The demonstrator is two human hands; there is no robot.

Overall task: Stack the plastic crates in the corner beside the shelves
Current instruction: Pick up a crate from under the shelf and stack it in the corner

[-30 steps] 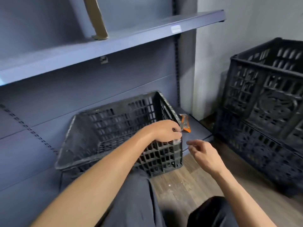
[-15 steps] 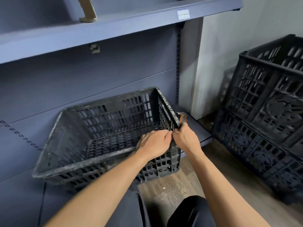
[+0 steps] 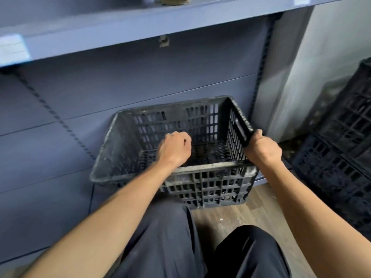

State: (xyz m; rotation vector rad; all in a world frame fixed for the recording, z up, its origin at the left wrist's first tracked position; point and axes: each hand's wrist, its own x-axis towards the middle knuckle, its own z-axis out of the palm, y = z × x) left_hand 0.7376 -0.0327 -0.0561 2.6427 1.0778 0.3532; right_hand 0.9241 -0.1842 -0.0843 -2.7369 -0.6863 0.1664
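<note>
1. Head view: my right hand (image 3: 261, 146) clamps the black crate (image 3: 208, 182) by its right rim.
2. My left hand (image 3: 174, 148) hangs curled inside it, gripping nothing.
3. It sits against the shelves (image 3: 120, 27), stacked crates (image 3: 341, 157) at right.

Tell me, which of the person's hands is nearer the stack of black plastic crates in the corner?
The right hand. It grips the right-hand rim of the black slatted plastic basket, on the side facing the stacked crates. The left hand is curled over the basket's middle, farther from the stack.
</note>
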